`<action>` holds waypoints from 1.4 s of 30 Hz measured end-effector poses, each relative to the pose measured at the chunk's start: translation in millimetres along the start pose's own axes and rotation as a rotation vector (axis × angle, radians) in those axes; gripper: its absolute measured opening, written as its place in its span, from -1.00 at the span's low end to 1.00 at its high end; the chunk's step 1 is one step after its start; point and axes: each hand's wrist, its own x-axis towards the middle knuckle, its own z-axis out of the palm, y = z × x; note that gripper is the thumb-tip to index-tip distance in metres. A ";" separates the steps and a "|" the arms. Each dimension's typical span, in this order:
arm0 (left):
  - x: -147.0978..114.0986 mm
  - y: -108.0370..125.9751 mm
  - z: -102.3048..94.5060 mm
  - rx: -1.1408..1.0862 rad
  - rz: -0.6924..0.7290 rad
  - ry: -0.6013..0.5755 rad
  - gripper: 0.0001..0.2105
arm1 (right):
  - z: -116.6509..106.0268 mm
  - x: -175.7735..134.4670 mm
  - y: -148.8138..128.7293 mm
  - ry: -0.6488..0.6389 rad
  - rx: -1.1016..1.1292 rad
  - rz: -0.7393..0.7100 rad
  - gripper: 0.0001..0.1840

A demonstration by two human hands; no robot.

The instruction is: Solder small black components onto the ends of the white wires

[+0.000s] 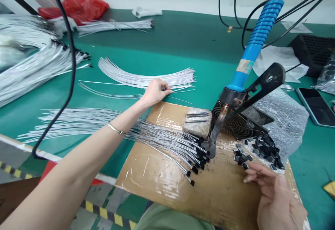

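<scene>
My left hand (158,90) is reached out over the green table, its fingers pinched at a few loose white wires (112,95). Beyond it lies a curved bundle of white wires (146,79). Under my left forearm a second batch of white wires (162,135) spreads across, with small black connectors (195,169) on their right ends. My right hand (277,193) rests low at the right with thumb and forefinger apart. Its forefinger tip meets or nearly meets a small black piece (245,166) at the edge of a pile of black pieces (269,149).
A soldering iron with a blue coiled handle (258,41) stands tilted in a black holder, beside a block (197,127) bearing metal rods. Brown board (162,188) lies beneath. A phone (318,106) sits right; a black cable (70,48) hangs at left, near larger wire bundles (34,66).
</scene>
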 end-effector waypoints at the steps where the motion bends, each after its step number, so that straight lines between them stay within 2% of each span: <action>1: -0.8 -0.1 -0.7 -0.022 0.001 0.012 -0.87 | 0.2 0.1 0.3 0.022 0.030 0.018 -0.51; 4: -7.7 0.9 -6.6 -0.095 0.012 0.068 -0.89 | 0.5 -0.1 1.6 0.072 0.104 0.070 -0.58; 9: -27.4 7.5 -18.6 -0.258 0.033 0.119 -0.88 | -0.7 -3.3 4.2 0.110 0.087 0.114 -0.55; 13: -50.1 22.3 -30.2 -0.356 0.036 0.100 -0.88 | -3.5 -4.2 7.9 0.102 0.081 0.064 -0.55; 16: -72.2 36.5 -46.7 -0.369 0.036 0.065 -0.88 | -6.8 -4.2 11.8 0.073 0.078 0.005 -0.58; 19: -96.2 46.7 -66.7 -0.269 0.023 -0.049 -0.83 | -10.2 -6.4 15.3 0.063 0.048 -0.013 -0.58; 22: -117.1 50.5 -79.1 -0.291 0.022 -0.290 -0.80 | -10.3 -11.5 15.0 0.056 -0.043 0.013 -0.52; 25: -130.5 50.4 -78.7 -0.352 0.032 -0.476 -0.81 | -2.5 -18.5 6.0 0.007 -0.123 0.013 -0.46; 27: -133.4 49.4 -74.5 -0.375 0.034 -0.514 -0.82 | 6.5 -23.4 -5.0 -0.030 -0.163 0.019 -0.47; 29: -129.6 47.8 -70.7 -0.379 0.027 -0.467 -0.82 | 15.3 -27.5 -16.7 -0.035 -0.194 0.044 -0.48; 30: -124.7 46.5 -69.5 -0.370 0.022 -0.403 -0.81 | 18.4 -28.9 -21.3 -0.017 -0.208 0.061 -0.48; 32: -108.9 42.6 -67.4 -0.340 0.019 -0.225 -0.83 | 20.4 -30.0 -25.9 0.006 -0.232 0.078 -0.46; 35: -75.9 33.2 -61.0 -0.298 0.014 0.064 -0.84 | 14.5 -27.3 -21.5 -0.035 -0.258 0.059 -0.41; 39: -39.8 20.2 -41.7 -0.250 -0.004 0.197 -0.88 | 5.3 -23.2 -12.3 -0.073 -0.272 0.002 -0.44; 42: -31.4 16.2 -26.9 -0.222 -0.005 0.246 -0.87 | 3.1 -22.8 -11.4 -0.089 -0.263 -0.028 -0.48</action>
